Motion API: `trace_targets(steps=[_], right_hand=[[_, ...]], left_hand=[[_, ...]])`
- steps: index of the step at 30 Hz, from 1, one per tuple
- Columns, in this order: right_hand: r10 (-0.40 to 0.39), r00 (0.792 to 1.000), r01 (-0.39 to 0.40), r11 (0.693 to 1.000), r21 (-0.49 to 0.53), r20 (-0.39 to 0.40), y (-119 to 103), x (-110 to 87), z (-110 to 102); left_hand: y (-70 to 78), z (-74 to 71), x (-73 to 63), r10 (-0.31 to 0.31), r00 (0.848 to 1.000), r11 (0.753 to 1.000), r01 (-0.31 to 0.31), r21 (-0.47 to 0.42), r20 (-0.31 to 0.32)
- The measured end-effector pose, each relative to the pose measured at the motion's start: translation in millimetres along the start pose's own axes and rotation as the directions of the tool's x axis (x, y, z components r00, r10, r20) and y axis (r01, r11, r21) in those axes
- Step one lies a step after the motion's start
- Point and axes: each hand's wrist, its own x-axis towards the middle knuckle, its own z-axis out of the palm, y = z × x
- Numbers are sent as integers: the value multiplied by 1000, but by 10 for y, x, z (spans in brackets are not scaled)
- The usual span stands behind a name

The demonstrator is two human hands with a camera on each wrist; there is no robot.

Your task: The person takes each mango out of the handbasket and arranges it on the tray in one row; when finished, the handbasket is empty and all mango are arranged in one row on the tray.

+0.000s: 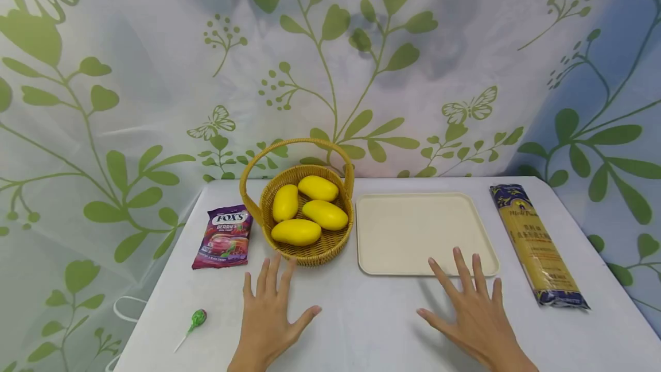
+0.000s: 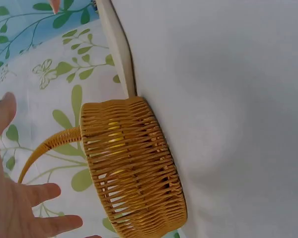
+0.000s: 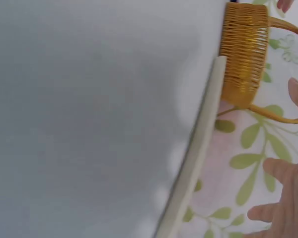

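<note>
**Counting 4 mangoes in 1 basket**

Seeing left hand in front of basket, with fingers spread. Seeing right hand by near edge of 1 tray, with fingers spread too. Have tray right of basket. Also counting 1 candy bag left of basket, 1 lollipop in front of bag, 1 pasta pack right of tray.

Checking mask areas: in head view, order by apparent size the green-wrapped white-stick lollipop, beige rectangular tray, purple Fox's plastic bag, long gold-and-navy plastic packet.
1. Beige tray
2. Gold-and-navy packet
3. Purple Fox's bag
4. Lollipop
</note>
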Motion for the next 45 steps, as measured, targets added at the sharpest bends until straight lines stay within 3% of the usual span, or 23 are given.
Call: trace_targets(steps=[2, 5, 8, 12, 15, 19, 23, 27, 31, 35, 45], right_hand=[[-53, 999, 54, 997, 55, -11, -44, 97, -36], [-165, 986, 165, 971, 173, -16, -128, 282, -75], [-288, 958, 274, 916, 293, 4, -239, 484, -89], [-432, 902, 399, 831, 389, -2, -416, 758, -55], [-508, 861, 478, 778, 407, -41, -568, 982, -21], [-564, 822, 544, 735, 404, -82, -780, 1283, 7], [-597, 798, 563, 690, 455, -82, -983, 1520, 42], [-636, 770, 566, 654, 502, -38, -1142, 1721, 158], [-677, 735, 569, 631, 528, 17, -1283, 1908, 287], [-696, 715, 555, 621, 554, 64, -1413, 2041, 371], [-713, 675, 541, 654, 529, 191, -1596, 2190, 631]], left_hand=[[-56, -4, 56, -25, 999, 995, 21, -94, -47], [-158, 34, 173, -79, 991, 967, 50, -248, -111], [-252, 106, 295, -164, 979, 915, 106, -390, -118], [-329, 225, 396, -257, 961, 840, 171, -515, -100], [-359, 321, 435, -288, 953, 804, 186, -565, -96], [-381, 449, 486, -300, 951, 771, 194, -606, -78], [-387, 553, 504, -296, 954, 736, 190, -650, -56], [-407, 680, 497, -291, 954, 720, 172, -672, -67], [-430, 763, 492, -313, 943, 700, 149, -698, -112], [-435, 808, 488, -330, 930, 685, 120, -718, -160], [-442, 877, 498, -339, 923, 669, 99, -736, -183]])
